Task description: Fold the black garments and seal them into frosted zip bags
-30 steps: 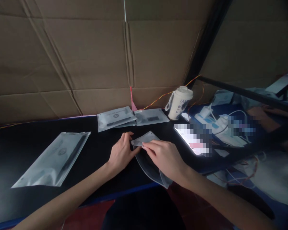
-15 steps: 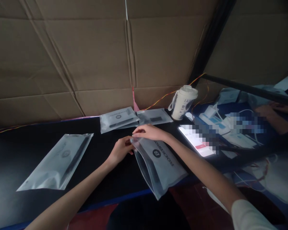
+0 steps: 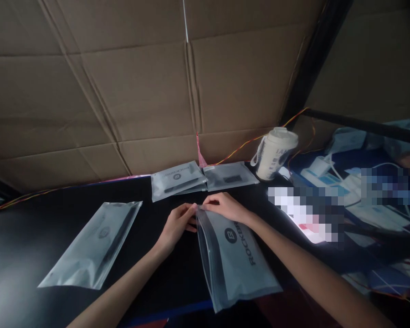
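Observation:
A frosted zip bag (image 3: 241,255) with a dark round logo and lettering lies at the table's front edge, its long left side gaping. My left hand (image 3: 179,223) pinches the bag's far left corner between thumb and fingers. Beside it, my right hand (image 3: 225,207) grips the same corner from above, its fingers closed on the top edge. What is inside the bag is hard to make out. Another frosted bag (image 3: 92,246) lies flat to the left. Beyond my hands, more bags (image 3: 177,180) overlap near the cardboard, next to a bag with a dark patch (image 3: 230,175).
A lidded paper cup (image 3: 276,152) stands at the back right of the black table (image 3: 146,278). A lit phone (image 3: 312,230), partly pixelated, lies right of my right forearm. Chargers and white cables (image 3: 328,175) lie farther right. Cardboard (image 3: 140,91) walls the back.
The camera view has shifted, so most things appear lower and farther right. Both hands still hold the bag's corner, and my left thumb has come up to its top edge.

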`<control>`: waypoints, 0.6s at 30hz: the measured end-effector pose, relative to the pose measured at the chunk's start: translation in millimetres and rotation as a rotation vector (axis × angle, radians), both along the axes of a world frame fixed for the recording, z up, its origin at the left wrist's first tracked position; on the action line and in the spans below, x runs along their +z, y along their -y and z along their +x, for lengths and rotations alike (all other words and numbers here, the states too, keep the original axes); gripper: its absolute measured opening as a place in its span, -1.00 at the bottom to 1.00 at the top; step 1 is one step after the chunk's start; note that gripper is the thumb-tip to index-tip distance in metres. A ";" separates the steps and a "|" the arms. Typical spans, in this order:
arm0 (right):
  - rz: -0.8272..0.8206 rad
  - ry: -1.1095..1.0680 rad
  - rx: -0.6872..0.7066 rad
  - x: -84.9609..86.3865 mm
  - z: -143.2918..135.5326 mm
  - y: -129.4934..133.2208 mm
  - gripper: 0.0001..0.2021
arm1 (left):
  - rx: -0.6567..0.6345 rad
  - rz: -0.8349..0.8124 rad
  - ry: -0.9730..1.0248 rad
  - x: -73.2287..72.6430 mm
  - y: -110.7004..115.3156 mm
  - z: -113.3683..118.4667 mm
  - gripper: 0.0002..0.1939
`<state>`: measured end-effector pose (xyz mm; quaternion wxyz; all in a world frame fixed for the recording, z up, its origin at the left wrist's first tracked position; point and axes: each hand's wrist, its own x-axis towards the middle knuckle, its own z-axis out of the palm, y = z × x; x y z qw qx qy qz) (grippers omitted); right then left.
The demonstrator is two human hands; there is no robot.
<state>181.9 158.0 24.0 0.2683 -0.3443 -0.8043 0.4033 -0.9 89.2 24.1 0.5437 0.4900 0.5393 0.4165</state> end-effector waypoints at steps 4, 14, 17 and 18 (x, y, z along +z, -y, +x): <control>0.057 -0.012 -0.044 1.6 -3.4 5.0 -0.77 | 0.020 0.052 -0.080 -3.8 -2.3 -0.2 -0.62; 0.189 -0.023 -0.134 -2.1 -3.1 3.2 -0.83 | -0.029 0.069 -0.191 -11.3 0.2 1.4 -0.64; 0.220 -0.017 -0.191 -1.1 1.5 -1.7 -0.80 | -0.085 0.044 -0.180 -11.5 4.1 5.9 -0.65; 0.231 -0.011 -0.215 -1.0 3.6 -4.1 -0.79 | -0.107 0.033 -0.177 -11.2 5.9 7.5 -0.65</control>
